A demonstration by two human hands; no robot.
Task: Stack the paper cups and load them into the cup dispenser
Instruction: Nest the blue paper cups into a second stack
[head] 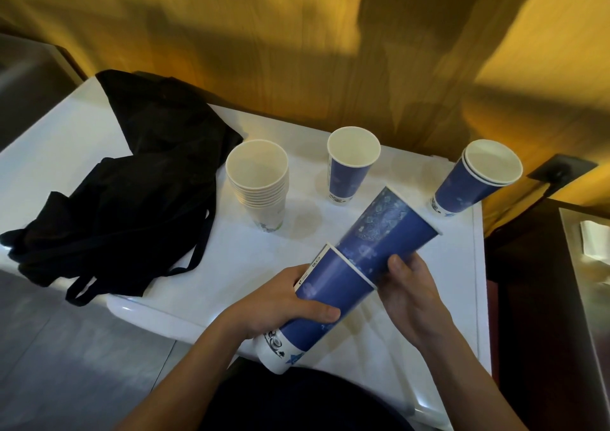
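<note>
Paper cups stand and lie across a white counter, and the step in hand is nesting two blue ones above its near edge. Toward the left edge lies a crumpled black bag; just beside it stands a stack of white cups, mouths up. The left hand grips the lower blue cup with fingers and thumb curled round its wall, base pointing toward the person. The upper blue cup sits partly inside that mouth, tilted up and away, and the right hand holds it from below, thumb pressed on its side. Behind them, near the far edge, a single blue cup stands upright; at the far right corner a short blue stack leans outward in the wide lens. To seat the pair well, I judge the two axes should be lined up before pushing, with light pressure near the rim so the paper wall does not buckle. No dispenser can be made out here.
</note>
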